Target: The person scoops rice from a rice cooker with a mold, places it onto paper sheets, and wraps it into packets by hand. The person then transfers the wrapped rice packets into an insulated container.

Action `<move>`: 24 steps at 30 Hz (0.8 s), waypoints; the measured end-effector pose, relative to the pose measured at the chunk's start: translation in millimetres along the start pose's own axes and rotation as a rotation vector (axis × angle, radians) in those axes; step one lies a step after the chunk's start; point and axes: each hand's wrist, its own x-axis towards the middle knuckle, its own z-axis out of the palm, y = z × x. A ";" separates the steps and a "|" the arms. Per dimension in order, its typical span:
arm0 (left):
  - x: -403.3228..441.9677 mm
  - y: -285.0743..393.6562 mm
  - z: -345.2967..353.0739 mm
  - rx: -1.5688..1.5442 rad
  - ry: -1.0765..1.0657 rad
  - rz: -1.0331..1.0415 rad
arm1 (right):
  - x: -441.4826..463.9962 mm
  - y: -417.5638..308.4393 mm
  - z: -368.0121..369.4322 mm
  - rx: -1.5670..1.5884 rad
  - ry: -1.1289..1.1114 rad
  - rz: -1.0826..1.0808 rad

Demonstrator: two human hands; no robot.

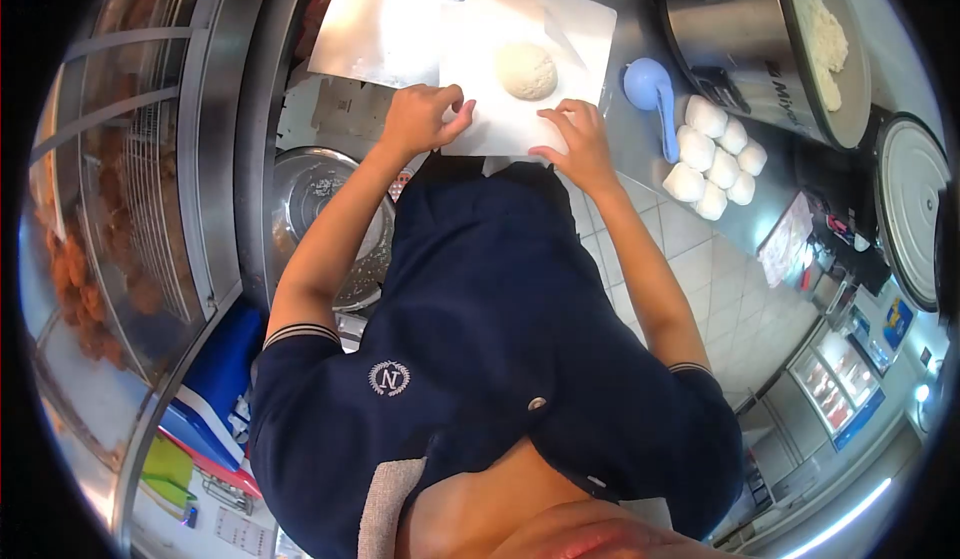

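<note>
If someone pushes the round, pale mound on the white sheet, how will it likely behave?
The round, pale mound would probably crumble or deform, since its surface looks grainy. Its broad, low-looking shape makes rolling unlikely.

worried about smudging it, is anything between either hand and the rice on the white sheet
Nothing visible: only bare white sheet lies between the left hand or the right hand and the rice. The blue scoop sits off to the right, outside both paths.
</note>
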 end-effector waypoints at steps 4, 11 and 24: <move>10.9 7.7 -8.9 -0.059 -0.074 0.153 | 3.0 14.1 16.3 -0.060 -0.022 -0.016; -13.0 21.9 18.0 0.017 -0.308 0.119 | 11.8 32.3 24.0 0.078 -0.037 0.042; 9.7 6.4 30.1 -0.352 0.101 -0.296 | 46.9 50.1 -19.4 0.406 -0.085 0.203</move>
